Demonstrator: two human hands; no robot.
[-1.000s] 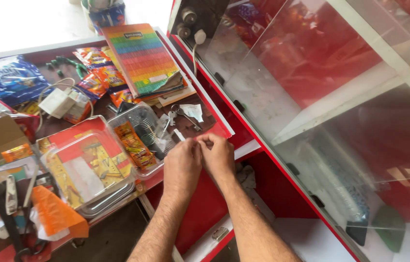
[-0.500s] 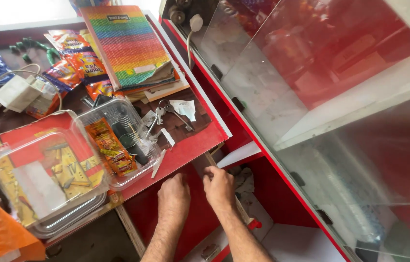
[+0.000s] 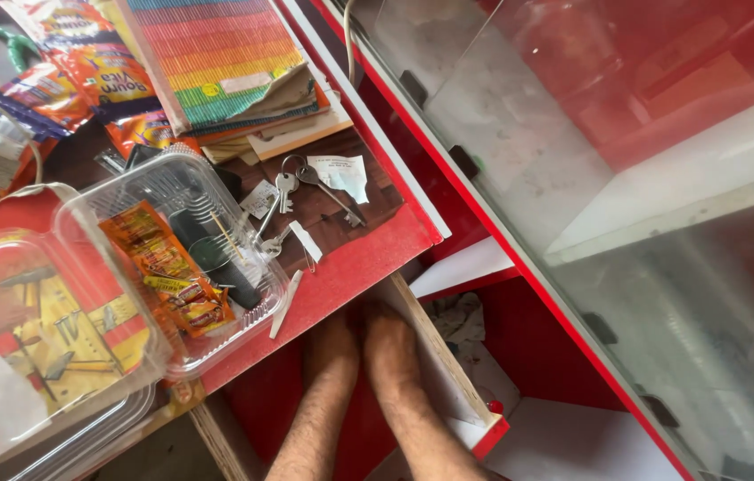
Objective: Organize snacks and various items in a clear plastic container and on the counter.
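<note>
Both forearms reach under the red table (image 3: pixel 368 258) edge at 6 o'clock; the left hand (image 3: pixel 334 331) and right hand (image 3: pixel 388 328) are hidden beneath it, so their grip cannot be told. Nearest above lie keys (image 3: pixel 292 191) at 12 o'clock and a clear tray (image 3: pixel 252 307) at 10 o'clock. Working blind, slow feeling is wise. Earlier, both hands showed in front of the edge

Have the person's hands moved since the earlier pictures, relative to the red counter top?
Yes. They were above the counter top near the keys; now both have gone down under its front edge, only the forearms showing.
</note>
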